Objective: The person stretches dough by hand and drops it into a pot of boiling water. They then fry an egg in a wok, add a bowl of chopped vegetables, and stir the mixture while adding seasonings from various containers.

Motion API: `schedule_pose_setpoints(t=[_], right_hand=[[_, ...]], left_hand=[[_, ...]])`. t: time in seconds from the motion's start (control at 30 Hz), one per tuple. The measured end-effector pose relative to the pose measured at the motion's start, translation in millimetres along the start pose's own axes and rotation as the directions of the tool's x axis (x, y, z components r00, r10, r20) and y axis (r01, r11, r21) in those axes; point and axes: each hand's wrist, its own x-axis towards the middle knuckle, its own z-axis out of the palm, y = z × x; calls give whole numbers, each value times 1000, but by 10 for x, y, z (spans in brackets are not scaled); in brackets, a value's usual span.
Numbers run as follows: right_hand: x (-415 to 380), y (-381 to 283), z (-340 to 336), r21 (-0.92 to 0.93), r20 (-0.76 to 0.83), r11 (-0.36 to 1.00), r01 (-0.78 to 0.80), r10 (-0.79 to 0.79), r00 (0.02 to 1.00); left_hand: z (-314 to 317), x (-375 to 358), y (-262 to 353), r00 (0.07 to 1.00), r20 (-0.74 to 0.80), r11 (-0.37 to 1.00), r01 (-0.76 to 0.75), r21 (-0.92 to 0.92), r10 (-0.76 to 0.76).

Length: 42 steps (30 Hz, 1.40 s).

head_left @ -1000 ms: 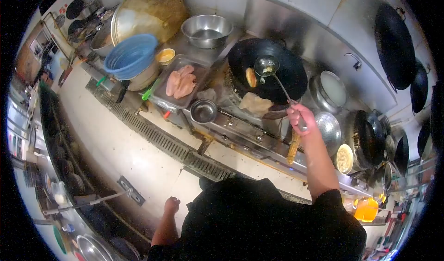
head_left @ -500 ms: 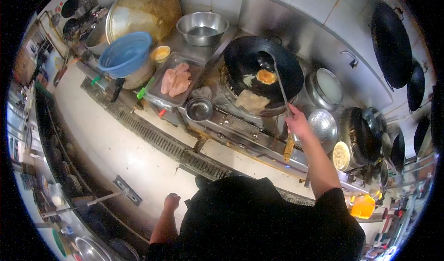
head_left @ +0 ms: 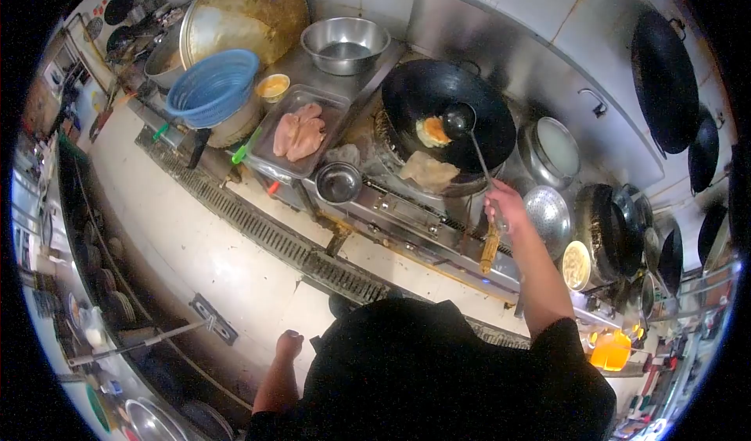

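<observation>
My right hand point(head_left: 505, 207) is wrapped round the handle of a long ladle point(head_left: 481, 153), below its wooden grip end. The ladle's bowl point(head_left: 458, 118) is inside a black wok point(head_left: 411, 89) on the stove, beside a piece of egg point(head_left: 432, 131) that is partly browned and partly pale. A folded tan cloth point(head_left: 429, 172) lies over the wok's near rim. My left hand point(head_left: 289, 345) hangs low by my body, fingers curled in and well away from the stove; I see nothing in it.
Left of the wok stand a tray of raw meat point(head_left: 298, 132), a small metal bowl point(head_left: 338, 183), a blue basket point(head_left: 212, 89) and a steel basin point(head_left: 344, 46). To the right are a pot of cloudy liquid point(head_left: 557, 152) and a perforated strainer point(head_left: 547, 220). A drain grate point(head_left: 266, 234) crosses the floor.
The ladle's bowl has come down and right in the wok. The egg has shifted left and now shows more pale surface. My left hand has hardly moved.
</observation>
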Motion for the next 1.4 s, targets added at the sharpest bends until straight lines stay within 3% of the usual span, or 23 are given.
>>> schedule_pose_setpoints(t=[0.07,0.13,0.17,0.2,0.23,0.3,0.33,0.4,0.47,0.53,0.6,0.7,0.77,0.8,0.93,1.03,1.13,1.2,1.23,1.3,1.33,1.37,1.4], right_hand=[[193,65,-12,267,75,961,-76,58,995],[284,5,54,357,97,923,-140,113,989],[314,-15,96,441,126,874,-203,163,978],[330,-26,139,440,127,875,-204,164,978],[351,-44,193,452,110,866,-211,181,977],[354,-115,281,458,100,861,-222,198,975],[320,-164,298,450,105,861,-238,214,971],[363,-193,253,439,108,862,-254,230,967],[583,-147,114,574,325,710,-409,261,909],[720,-70,145,564,277,747,-351,229,933],[717,-94,249,549,235,783,-293,191,953],[521,-211,424,521,113,788,-329,318,941],[489,-195,328,531,266,800,-280,157,951],[561,-209,291,553,293,751,-361,230,928],[686,-207,416,483,268,781,-396,298,916],[635,-185,424,523,193,777,-350,292,937],[610,-145,300,456,260,813,-363,269,928],[469,-155,402,276,119,952,-131,101,988],[413,-140,401,270,124,954,-134,103,987],[319,-107,343,5,-63,999,35,-35,997],[310,-106,252,-109,6,993,37,-37,999],[292,-84,188,-107,3,994,34,-34,999],[279,-57,130,-472,-1,866,167,-190,982]], left_hand=[[-20,0,11,1000,5,1000,-24,-6,24],[-118,-42,144,999,12,999,-49,-13,49],[-229,-83,302,998,31,997,64,-43,-62],[-333,-126,433,984,52,982,177,-72,-173],[-227,-65,309,983,51,981,180,-75,-176],[-145,4,198,998,-65,999,5,-35,-8],[-141,-13,212,998,-66,999,8,-39,-11],[-217,-104,324,992,-34,988,117,-97,-121],[-340,-232,475,982,24,970,187,-157,-185],[-311,-250,442,966,82,943,258,-211,-246],[45,-89,27,999,-43,999,6,-36,-7],[159,-37,-130,990,-103,995,-91,31,94],[225,-55,-183,992,-94,997,-76,22,78],[232,-61,-201,994,-92,998,-63,15,64],[-50,-93,76,997,-63,999,32,-18,-33],[-138,-101,193,981,-195,997,-13,-76,-2],[-143,-130,191,986,-133,986,83,-143,-102],[103,84,-99,999,-16,999,35,-29,-36],[-17,6,50,999,-16,999,40,-35,-41],[-479,-250,539,976,-66,965,195,-176,-209],[-453,-264,505,975,-63,965,198,-174,-211],[-423,-257,434,981,-37,973,183,-140,-190],[-426,-241,393,986,-13,981,166,-105,-168]])
